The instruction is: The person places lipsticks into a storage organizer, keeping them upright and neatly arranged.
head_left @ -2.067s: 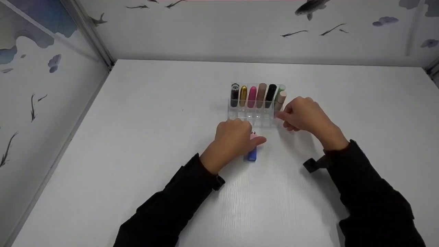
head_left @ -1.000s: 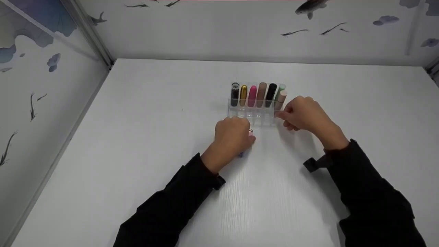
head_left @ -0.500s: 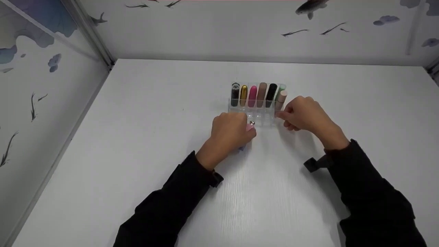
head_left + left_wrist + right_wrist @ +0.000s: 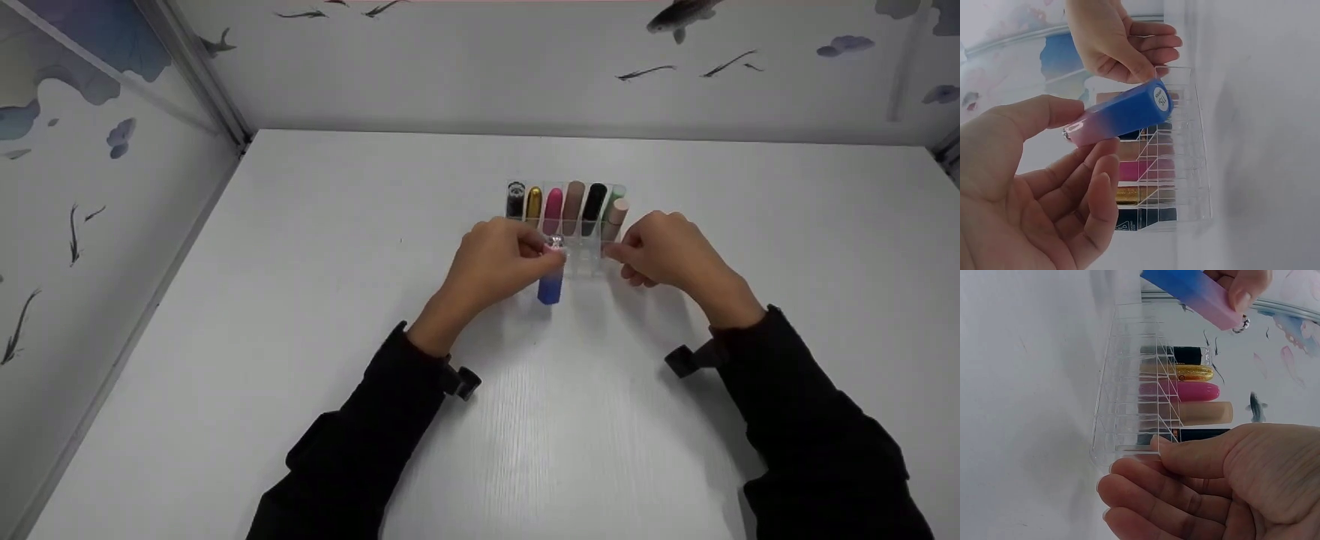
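My left hand (image 4: 491, 259) pinches a square lipstick tube (image 4: 550, 286) between thumb and fingertips at its pink end. The tube fades from pink to blue, with a silver bead trim at the pink end. In the left wrist view its blue base shows a round white label (image 4: 1161, 99). It is held tilted in front of a clear lipstick holder (image 4: 1107, 382). My right hand (image 4: 671, 251) is at the holder's right end, thumb and a fingertip gripping its side wall, the other fingers loosely bent.
Standing in the holder's back row are a black tube (image 4: 515, 199), a gold one (image 4: 533, 202), a pink one (image 4: 553, 206), a brown one (image 4: 573, 202) and others. A beige-capped tube (image 4: 616, 211) stands at the front right. Printed wall panels (image 4: 465, 75) border the white table (image 4: 337, 262).
My left hand has lifted the lipstick tube off the table and moved it forward to the holder, turning so the blue end points toward me. The right hand has stayed in place.
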The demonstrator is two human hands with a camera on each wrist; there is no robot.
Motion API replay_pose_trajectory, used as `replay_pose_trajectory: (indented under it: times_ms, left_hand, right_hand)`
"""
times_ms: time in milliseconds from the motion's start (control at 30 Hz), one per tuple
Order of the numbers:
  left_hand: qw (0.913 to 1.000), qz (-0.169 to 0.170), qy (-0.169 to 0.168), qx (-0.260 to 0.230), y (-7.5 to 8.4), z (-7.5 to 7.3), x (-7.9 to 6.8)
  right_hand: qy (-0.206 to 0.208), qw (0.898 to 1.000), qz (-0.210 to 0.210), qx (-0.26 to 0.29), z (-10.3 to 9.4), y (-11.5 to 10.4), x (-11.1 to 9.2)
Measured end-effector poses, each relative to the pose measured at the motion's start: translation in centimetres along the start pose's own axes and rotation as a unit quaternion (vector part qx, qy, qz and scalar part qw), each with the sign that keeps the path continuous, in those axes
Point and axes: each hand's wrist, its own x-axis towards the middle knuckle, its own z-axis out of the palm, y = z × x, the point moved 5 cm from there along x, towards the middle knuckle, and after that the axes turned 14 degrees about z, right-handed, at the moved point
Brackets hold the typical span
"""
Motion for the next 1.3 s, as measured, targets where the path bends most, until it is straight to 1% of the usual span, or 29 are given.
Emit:
replay_pose_trajectory:
  times_ms: [133, 300, 400, 467, 533, 600, 700, 767, 867, 933, 1000, 1133, 1233, 1300]
  left_hand:
    - [0.9977, 0.007, 0.028, -0.061, -0.4, -0.3, 0.2]
    - [0.9909, 0.020, 0.057, -0.120, -0.8, -0.7, 0.3]
    - [0.9834, 0.029, 0.072, -0.164, -1.1, -0.8, 0.3]
    - [0.9776, 0.031, 0.078, -0.193, -1.2, -0.8, 0.4]
    - [0.9720, 0.028, 0.081, -0.219, -1.5, -0.7, 0.5]
    - [0.9671, 0.021, 0.081, -0.240, -1.7, -0.6, 0.6]
    - [0.9622, 0.010, 0.082, -0.260, -2.1, -0.5, 0.7]
    - [0.9597, 0.004, 0.086, -0.268, -2.2, -0.6, 0.7]
    - [0.9571, -0.005, 0.095, -0.274, -2.4, -0.6, 0.8]
    - [0.9556, -0.007, 0.102, -0.276, -2.4, -0.7, 0.8]
    - [0.9538, -0.008, 0.109, -0.280, -2.4, -0.8, 0.7]
    - [0.9517, -0.003, 0.117, -0.284, -2.2, -0.9, 0.7]
    - [0.9517, 0.003, 0.116, -0.284, -2.1, -1.0, 0.6]
    - [0.9514, 0.008, 0.115, -0.286, -2.1, -1.0, 0.6]
  right_hand:
    - [-0.002, 1.000, 0.005, 0.001, 0.1, 0.0, 0.1]
    - [0.001, 1.000, 0.004, -0.010, 0.1, -0.1, 0.1]
    - [0.001, 1.000, -0.003, -0.027, -0.2, -0.2, -0.1]
    - [0.009, 0.999, -0.010, -0.035, -0.7, -0.4, -0.5]
    - [0.021, 0.999, -0.015, -0.031, -1.4, -0.5, -1.0]
    - [0.041, 0.999, -0.024, -0.015, -2.3, -0.6, -1.7]
    - [0.065, 0.996, -0.053, 0.025, -3.3, -1.1, -2.7]
    - [0.070, 0.992, -0.084, 0.055, -3.6, -1.6, -3.1]
    - [0.065, 0.986, -0.127, 0.090, -3.4, -2.3, -3.5]
    - [0.051, 0.982, -0.144, 0.109, -3.1, -2.7, -3.5]
    - [0.038, 0.980, -0.155, 0.115, -2.7, -2.9, -3.5]
    - [0.004, 0.979, -0.174, 0.110, -1.8, -3.4, -3.4]
    - [-0.018, 0.976, -0.189, 0.106, -1.2, -3.7, -3.4]
    - [-0.024, 0.974, -0.198, 0.105, -0.9, -3.9, -3.3]
